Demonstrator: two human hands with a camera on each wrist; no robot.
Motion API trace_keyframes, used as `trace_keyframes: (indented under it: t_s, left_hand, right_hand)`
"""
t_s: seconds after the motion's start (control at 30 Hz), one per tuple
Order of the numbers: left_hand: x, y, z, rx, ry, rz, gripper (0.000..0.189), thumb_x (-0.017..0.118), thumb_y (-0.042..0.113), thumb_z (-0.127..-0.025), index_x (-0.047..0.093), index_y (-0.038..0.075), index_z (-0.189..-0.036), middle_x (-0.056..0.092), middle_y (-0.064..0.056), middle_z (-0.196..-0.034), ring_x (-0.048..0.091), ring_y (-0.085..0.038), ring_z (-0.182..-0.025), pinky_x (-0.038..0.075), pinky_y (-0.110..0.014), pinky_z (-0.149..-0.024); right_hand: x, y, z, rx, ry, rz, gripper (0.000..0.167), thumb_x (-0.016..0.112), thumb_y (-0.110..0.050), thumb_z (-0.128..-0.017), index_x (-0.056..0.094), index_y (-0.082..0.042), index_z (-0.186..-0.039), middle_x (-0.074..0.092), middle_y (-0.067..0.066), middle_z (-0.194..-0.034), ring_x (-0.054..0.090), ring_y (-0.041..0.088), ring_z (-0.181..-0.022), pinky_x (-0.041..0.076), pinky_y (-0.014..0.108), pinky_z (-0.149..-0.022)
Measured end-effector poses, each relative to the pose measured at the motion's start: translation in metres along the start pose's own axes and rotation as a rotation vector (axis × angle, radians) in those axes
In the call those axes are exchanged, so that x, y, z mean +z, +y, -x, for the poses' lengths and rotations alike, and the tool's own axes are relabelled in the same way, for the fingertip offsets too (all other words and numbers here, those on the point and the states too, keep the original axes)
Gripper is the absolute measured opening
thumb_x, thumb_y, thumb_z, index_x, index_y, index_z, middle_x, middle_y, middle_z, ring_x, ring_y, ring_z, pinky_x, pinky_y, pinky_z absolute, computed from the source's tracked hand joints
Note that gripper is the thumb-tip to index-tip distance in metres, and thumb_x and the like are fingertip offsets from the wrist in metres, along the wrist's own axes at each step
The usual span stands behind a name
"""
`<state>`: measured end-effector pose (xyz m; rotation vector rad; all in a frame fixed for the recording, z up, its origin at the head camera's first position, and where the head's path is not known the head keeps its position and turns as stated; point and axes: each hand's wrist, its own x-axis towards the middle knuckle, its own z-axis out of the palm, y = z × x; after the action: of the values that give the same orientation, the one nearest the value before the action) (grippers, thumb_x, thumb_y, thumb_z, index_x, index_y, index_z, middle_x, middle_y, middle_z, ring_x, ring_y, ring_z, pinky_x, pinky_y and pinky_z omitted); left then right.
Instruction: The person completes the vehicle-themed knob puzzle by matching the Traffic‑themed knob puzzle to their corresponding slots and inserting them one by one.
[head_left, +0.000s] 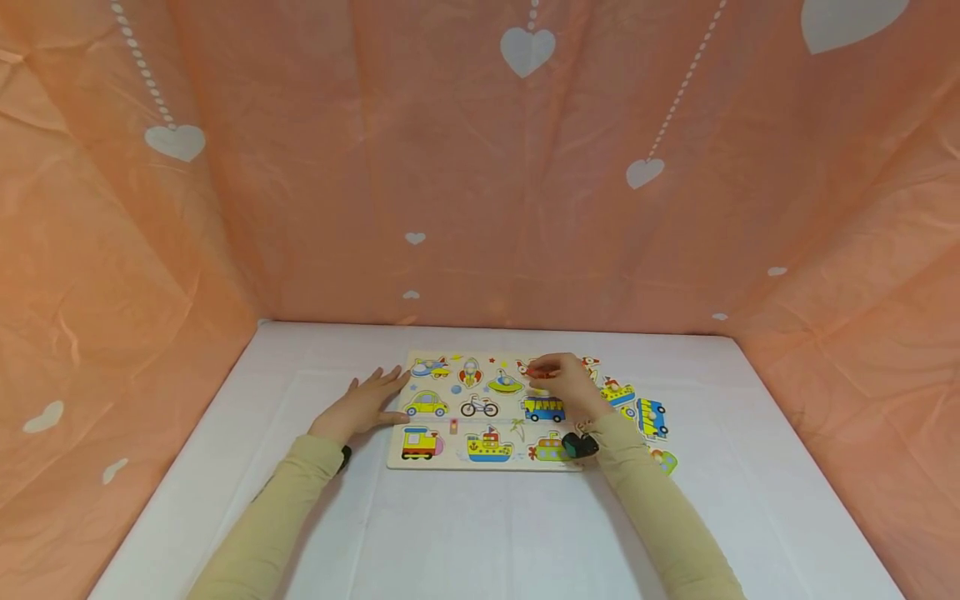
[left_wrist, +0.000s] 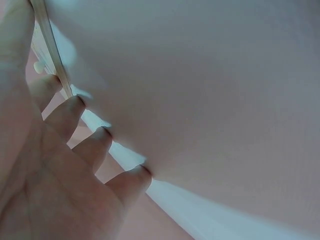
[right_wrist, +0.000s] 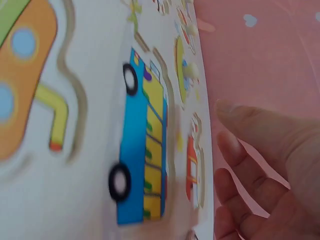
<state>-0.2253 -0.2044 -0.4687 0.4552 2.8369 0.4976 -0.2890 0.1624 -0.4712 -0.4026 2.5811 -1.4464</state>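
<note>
A wooden peg-puzzle board (head_left: 457, 460) with vehicle pictures lies on the table between both hands. My left hand (head_left: 360, 406) rests at its left edge with fingers spread; in the left wrist view the thumb and index finger touch the board edge (left_wrist: 54, 55), the other fingertips the tabletop. My right hand (head_left: 567, 383) is over the board's upper right, by a red vehicle picture (right_wrist: 192, 167). Its thumb (right_wrist: 245, 117) and fingers are loosely bent, and no piece shows between them. Knobbed pieces sit in the top row, including a flying saucer (head_left: 505, 382). The bus picture (right_wrist: 135, 145) shows a recessed outline.
Loose pieces lie right of the board: a ship (head_left: 618, 392), a blue bus (head_left: 652, 418), a green piece (head_left: 664, 461) partly behind the right sleeve, and a red piece (head_left: 591, 362). The white table (head_left: 435, 533) is bordered by peach curtains (head_left: 450, 167) with white hearts.
</note>
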Motion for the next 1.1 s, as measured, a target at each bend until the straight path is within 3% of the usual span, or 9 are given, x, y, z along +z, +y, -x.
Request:
trace_keyframes:
  t_s: [0.3, 0.6, 1.1]
  left_hand:
    - [0.0, -0.002, -0.001, 0.004, 0.01, -0.006, 0.087, 0.069, 0.049, -0.083, 0.032, 0.007, -0.149, 0.025, -0.018, -0.154, 0.015, -0.045, -0.14, 0.01, -0.068, -0.106]
    - [-0.001, -0.001, 0.001, 0.006, 0.003, 0.001, 0.086, 0.069, 0.048, -0.083, 0.032, 0.007, -0.149, 0.025, -0.019, -0.154, 0.015, -0.046, -0.139, 0.01, -0.068, -0.106]
    - [-0.002, -0.005, 0.004, -0.013, 0.005, 0.018, 0.089, 0.068, 0.05, -0.082, 0.029, 0.008, -0.151, 0.023, -0.017, -0.155, 0.012, -0.045, -0.14, 0.008, -0.068, -0.107]
  right_hand:
    - [-0.021, 0.003, 0.006, -0.083, 0.031, 0.123, 0.03, 0.074, -0.009, -0.084, 0.07, -0.005, -0.113, 0.068, 0.009, -0.101, 0.059, 0.023, -0.091, 0.049, 0.038, -0.079]
    - [-0.033, 0.01, 0.009, -0.073, 0.053, 0.098, 0.032, 0.073, -0.009, -0.084, 0.068, -0.002, -0.115, 0.068, 0.012, -0.103, 0.061, 0.026, -0.094, 0.049, 0.043, -0.086]
    - [-0.06, 0.024, 0.01, -0.037, 0.111, 0.114, 0.035, 0.074, -0.011, -0.085, 0.066, 0.001, -0.117, 0.068, 0.013, -0.102, 0.06, 0.029, -0.097, 0.053, 0.033, -0.073]
